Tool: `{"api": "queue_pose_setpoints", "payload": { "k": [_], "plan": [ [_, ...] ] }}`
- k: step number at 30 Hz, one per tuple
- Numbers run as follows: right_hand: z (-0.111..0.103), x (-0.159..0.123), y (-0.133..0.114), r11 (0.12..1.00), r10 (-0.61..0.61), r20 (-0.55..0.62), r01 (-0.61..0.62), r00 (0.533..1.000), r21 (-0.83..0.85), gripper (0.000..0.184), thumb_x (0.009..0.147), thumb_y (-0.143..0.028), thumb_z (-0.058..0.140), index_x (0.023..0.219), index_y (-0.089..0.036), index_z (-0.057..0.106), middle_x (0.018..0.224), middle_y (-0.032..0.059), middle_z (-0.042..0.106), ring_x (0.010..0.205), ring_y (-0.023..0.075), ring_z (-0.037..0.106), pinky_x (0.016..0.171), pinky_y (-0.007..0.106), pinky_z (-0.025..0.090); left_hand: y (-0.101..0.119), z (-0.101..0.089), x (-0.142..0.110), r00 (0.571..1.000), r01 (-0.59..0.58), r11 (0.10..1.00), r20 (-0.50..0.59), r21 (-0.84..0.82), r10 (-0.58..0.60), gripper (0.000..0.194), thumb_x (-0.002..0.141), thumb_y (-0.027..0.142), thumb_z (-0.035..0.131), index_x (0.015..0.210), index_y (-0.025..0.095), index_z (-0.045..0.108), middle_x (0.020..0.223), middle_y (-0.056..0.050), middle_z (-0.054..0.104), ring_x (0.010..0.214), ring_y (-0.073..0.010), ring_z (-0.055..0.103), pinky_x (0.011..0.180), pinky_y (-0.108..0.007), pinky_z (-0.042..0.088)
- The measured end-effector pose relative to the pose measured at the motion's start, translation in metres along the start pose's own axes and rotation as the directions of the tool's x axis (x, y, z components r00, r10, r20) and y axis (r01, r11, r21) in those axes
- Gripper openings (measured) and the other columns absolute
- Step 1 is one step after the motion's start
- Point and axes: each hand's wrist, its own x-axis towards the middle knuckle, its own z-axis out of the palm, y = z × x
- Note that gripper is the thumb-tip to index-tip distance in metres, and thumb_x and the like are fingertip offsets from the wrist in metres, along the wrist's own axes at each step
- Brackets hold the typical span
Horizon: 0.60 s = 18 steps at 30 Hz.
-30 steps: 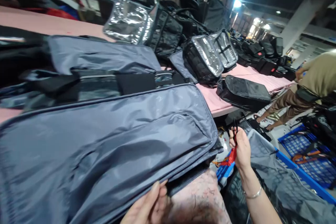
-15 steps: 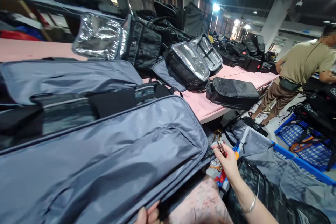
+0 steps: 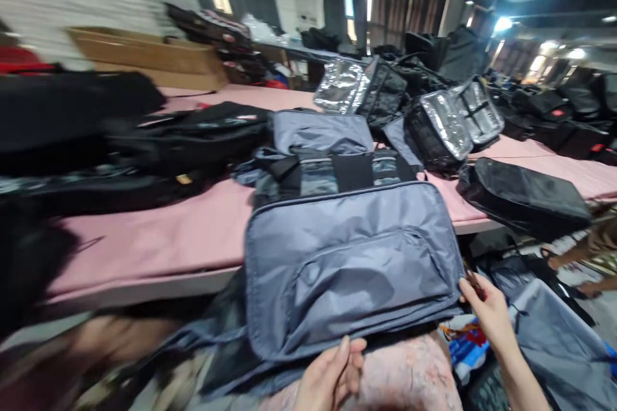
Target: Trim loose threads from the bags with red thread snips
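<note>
A grey fabric bag lies open over the front edge of the pink table, hanging down toward my lap. My left hand pinches the bag's lower hem, fingers closed on the fabric. My right hand touches the bag's right corner and is closed on small thread snips, whose dark tips show above the fingers. Behind the flap sit the bag's black straps and grey inner part.
Black bags and clear-fronted black bags crowd the table behind and to both sides. A black case lies at the right table edge. Grey fabric sits low right. Another person's legs show at far right.
The view has swung left and pulled back, so more of the table shows. My right hand has come in from the right to the bag's corner. My left hand stays on the hem.
</note>
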Motion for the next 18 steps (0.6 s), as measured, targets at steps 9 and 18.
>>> {"api": "queue_pose_setpoints", "payload": {
  "k": [9, 18],
  "plan": [
    [-0.009, -0.005, 0.019, 0.996, 0.071, 0.017, -0.070, 0.997, -0.062, 0.036, 0.071, -0.050, 0.064, 0.082, -0.015, 0.058, 0.056, -0.0033, 0.051, 0.056, 0.0124, 0.048, 0.055, 0.022, 0.039, 0.024, -0.075, -0.003, 0.892, -0.271, 0.963, -0.379, -0.014, 0.246, 0.059, 0.044, 0.044, 0.079, 0.093, 0.017, 0.059, 0.071, -0.001, 0.067, 0.052, -0.0109, 0.058, 0.055, -0.022, 0.048],
    [-0.024, -0.016, 0.028, 0.997, 0.064, -0.039, -0.062, 0.997, 0.047, 0.040, 0.063, -0.049, 0.071, 0.087, -0.020, 0.059, 0.062, -0.0010, 0.058, 0.052, 0.0136, 0.051, 0.049, 0.023, 0.042, 0.045, -0.095, 0.002, 0.966, -0.216, 0.971, -0.125, 0.101, 0.228, 0.051, 0.053, 0.035, 0.076, 0.094, 0.019, 0.049, 0.054, 0.003, 0.060, 0.047, -0.0117, 0.053, 0.049, -0.022, 0.042]
  ]
}}
